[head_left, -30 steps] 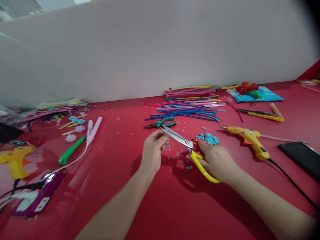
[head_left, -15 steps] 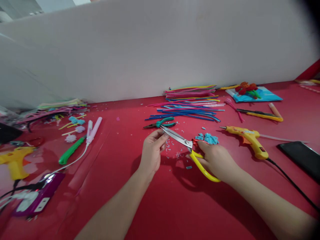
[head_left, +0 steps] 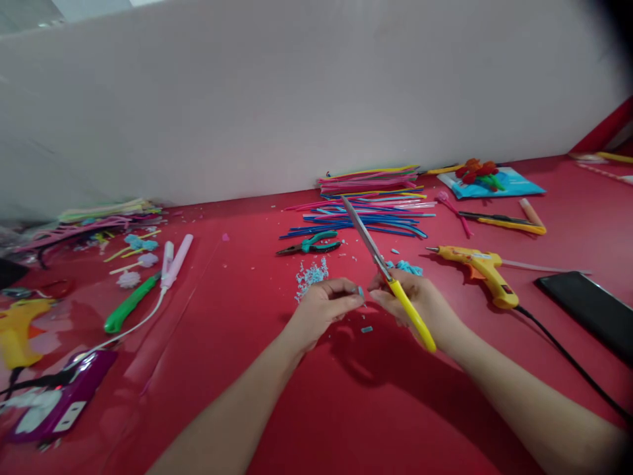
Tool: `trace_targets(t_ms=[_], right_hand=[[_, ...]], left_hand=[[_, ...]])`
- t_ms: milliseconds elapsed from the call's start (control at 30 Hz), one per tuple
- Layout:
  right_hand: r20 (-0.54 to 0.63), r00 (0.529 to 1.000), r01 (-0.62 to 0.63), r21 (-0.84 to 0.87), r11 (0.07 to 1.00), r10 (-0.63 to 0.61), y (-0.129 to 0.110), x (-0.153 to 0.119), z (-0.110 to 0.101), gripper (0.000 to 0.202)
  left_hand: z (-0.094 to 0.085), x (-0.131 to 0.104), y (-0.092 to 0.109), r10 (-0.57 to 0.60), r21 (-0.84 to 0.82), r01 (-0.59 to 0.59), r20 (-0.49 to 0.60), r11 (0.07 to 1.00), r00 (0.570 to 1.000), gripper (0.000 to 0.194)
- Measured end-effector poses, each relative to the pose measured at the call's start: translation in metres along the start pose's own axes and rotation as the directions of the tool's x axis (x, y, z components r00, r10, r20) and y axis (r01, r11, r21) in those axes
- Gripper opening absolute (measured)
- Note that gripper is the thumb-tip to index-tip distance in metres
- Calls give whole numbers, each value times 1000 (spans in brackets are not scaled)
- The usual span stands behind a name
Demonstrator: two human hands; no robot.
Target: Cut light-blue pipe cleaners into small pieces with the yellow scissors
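Note:
My right hand (head_left: 418,300) is closed around the yellow handles of a pair of scissors (head_left: 368,239), whose blades are together and point up and away. Between thumb and fingertips, my left hand (head_left: 324,309) pinches a small light-blue piece (head_left: 361,290), perhaps cut pipe cleaner. The two hands are close together above the red table, fingertips a short gap apart. Blue fuzzy clippings (head_left: 310,275) lie scattered just beyond my left hand. A pile of short blue pieces (head_left: 406,267) sits behind my right hand, partly hidden by it. One loose blue piece (head_left: 366,329) rests below the hands.
Green-handled pliers (head_left: 309,244) lie in front of colourful pipe cleaners (head_left: 366,214). To the right are a yellow glue gun (head_left: 482,267) with its cord and a black phone (head_left: 588,313). At left are a green-handled knife (head_left: 129,305), a pink straightener (head_left: 175,264) and a purple power strip (head_left: 64,402).
The scissors have swung upright, their blades away from my left hand. My left hand has moved right and nearer to me, toward my right hand, uncovering the blue clippings. The view has shifted slightly.

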State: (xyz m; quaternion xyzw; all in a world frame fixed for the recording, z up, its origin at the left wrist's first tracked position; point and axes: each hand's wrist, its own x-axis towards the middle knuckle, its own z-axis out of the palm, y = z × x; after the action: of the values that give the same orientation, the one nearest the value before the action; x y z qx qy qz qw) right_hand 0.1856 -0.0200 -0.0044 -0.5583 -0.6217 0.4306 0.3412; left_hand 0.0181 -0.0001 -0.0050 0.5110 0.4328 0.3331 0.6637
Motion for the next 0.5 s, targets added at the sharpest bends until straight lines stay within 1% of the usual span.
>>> trace_targets(t_ms=[33, 100, 200, 300, 400, 500], right_hand=[[20, 1000, -14, 68, 998, 13, -1, 0, 0, 22], [52, 998, -36, 133, 990, 29, -1, -1, 0, 20], [86, 996, -30, 124, 992, 20, -3, -1, 1, 15], [95, 995, -14, 86, 996, 6, -4, -1, 1, 12], [47, 999, 3, 43, 999, -5, -3, 0, 2, 11], [-10, 1000, -19, 20, 1000, 19, 1, 2, 4, 11]], left_hand=[[1, -1, -1, -5, 35, 4, 35, 999, 999, 11], [3, -2, -2, 10, 103, -18, 74, 995, 997, 11], [4, -2, -3, 70, 245, -91, 94, 965, 993, 12], [3, -1, -4, 143, 385, -174, 108, 907, 984, 12], [0, 1, -5, 253, 505, -254, 73, 825, 965, 12], [-2, 2, -6, 351, 644, -263, -9, 718, 936, 19]])
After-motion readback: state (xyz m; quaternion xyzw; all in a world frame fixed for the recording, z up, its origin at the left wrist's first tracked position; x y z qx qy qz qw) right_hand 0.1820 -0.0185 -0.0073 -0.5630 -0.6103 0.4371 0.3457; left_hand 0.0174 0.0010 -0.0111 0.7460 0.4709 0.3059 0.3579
